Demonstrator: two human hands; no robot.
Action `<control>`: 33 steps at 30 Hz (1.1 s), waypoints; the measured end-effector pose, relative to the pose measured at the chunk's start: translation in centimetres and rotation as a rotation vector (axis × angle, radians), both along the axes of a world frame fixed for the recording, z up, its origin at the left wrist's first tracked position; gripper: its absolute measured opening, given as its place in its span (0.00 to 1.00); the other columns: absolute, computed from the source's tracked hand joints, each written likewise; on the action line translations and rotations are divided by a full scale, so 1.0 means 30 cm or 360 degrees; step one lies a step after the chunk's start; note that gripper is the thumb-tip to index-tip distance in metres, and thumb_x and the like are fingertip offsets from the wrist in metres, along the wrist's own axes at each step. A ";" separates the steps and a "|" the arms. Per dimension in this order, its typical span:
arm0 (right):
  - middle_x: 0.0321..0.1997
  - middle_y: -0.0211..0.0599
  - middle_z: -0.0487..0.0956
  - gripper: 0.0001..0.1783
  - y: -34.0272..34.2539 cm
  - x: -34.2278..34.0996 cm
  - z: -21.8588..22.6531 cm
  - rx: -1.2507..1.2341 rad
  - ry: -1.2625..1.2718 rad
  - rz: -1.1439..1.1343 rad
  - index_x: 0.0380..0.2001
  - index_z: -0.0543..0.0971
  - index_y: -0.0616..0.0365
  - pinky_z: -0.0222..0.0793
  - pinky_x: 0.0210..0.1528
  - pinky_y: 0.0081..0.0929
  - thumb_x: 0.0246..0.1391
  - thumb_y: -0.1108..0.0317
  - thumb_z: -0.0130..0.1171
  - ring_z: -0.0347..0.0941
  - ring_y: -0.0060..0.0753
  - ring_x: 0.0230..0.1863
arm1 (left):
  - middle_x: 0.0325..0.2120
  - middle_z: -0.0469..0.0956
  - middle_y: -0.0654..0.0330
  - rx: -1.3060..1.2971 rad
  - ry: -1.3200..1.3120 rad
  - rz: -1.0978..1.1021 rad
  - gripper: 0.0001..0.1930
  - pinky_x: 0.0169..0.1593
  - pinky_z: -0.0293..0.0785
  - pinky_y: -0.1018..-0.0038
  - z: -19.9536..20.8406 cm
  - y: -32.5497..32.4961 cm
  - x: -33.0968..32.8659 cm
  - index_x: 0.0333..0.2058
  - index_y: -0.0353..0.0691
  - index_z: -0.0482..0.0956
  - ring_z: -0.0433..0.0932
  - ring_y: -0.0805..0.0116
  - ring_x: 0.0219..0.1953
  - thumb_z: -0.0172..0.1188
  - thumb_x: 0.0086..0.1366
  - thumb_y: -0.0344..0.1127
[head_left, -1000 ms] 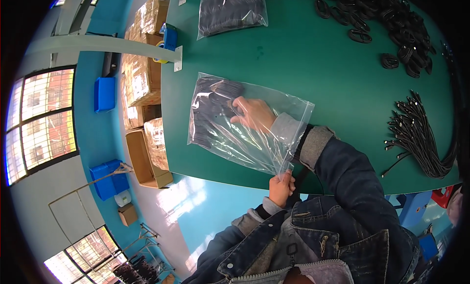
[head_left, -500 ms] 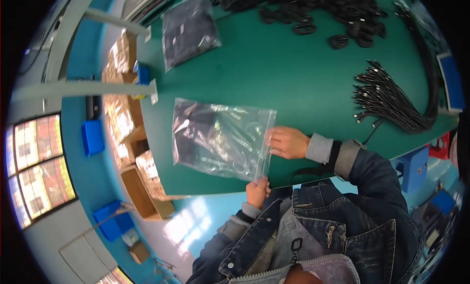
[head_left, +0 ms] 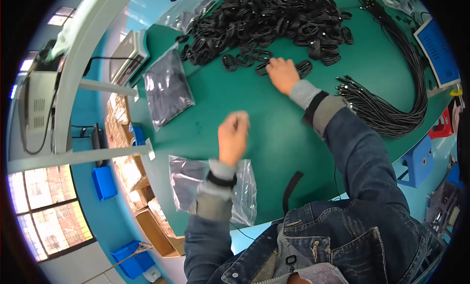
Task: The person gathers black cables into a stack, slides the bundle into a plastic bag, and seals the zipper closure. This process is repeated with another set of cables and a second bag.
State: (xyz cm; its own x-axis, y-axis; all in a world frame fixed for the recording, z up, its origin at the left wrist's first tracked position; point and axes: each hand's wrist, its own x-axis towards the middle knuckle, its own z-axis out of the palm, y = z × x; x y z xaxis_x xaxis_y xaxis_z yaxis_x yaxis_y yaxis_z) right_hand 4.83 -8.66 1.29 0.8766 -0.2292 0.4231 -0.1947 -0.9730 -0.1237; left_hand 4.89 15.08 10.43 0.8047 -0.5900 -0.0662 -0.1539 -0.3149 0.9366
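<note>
My right hand (head_left: 284, 76) is at the near edge of a heap of black coiled cables (head_left: 264, 19). Its bent fingers are closed over a small coiled cable (head_left: 262, 69), which they partly hide; another coil (head_left: 304, 68) lies beside the hand. My left hand (head_left: 233, 137) hovers over the middle of the table, its fingers curled in and slightly blurred, with nothing visible in them. Below it, a clear plastic bag (head_left: 245, 186) lies flat near the front edge, partly covered by my left forearm.
The green table (head_left: 205, 112) holds a filled bag of dark items (head_left: 169, 88) on the left and a long bundle of black cables (head_left: 387, 110) on the right. Further things are a clear bag (head_left: 186, 14), a scale-like device (head_left: 129, 58), a blue panel (head_left: 438, 51) and a black strap (head_left: 292, 191).
Both hands have let go of the clear bag, which lies flat on the table. My right hand has moved forward to the coiled cables; my left hand has lifted forward. The view has shifted too.
</note>
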 end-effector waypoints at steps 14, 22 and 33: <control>0.34 0.41 0.72 0.05 0.021 -0.057 -0.096 0.0904 0.0080 0.0498 0.25 0.74 0.59 0.68 0.38 0.36 0.43 0.69 0.53 0.68 0.44 0.38 | 0.48 0.67 0.51 0.0443 -0.1170 -0.0512 0.19 0.51 0.60 0.64 -0.348 -0.310 0.230 0.49 0.40 0.67 0.66 0.53 0.45 0.53 0.57 0.34; 0.36 0.40 0.76 0.17 -0.114 -0.088 0.124 0.0349 0.0381 -0.0160 0.38 0.74 0.61 0.69 0.40 0.33 0.50 0.60 0.54 0.72 0.41 0.39 | 0.33 0.71 0.48 0.0242 -0.0826 -0.0403 0.11 0.43 0.65 0.68 -0.347 -0.326 0.276 0.32 0.32 0.69 0.69 0.52 0.38 0.44 0.64 0.35; 0.30 0.42 0.77 0.12 -0.156 -0.270 -0.051 -0.0033 0.0012 0.0032 0.31 0.76 0.62 0.66 0.40 0.34 0.45 0.66 0.55 0.72 0.44 0.34 | 0.35 0.72 0.43 0.0088 -0.0742 -0.0506 0.20 0.46 0.62 0.67 -0.410 -0.329 0.278 0.36 0.28 0.70 0.69 0.50 0.41 0.42 0.65 0.43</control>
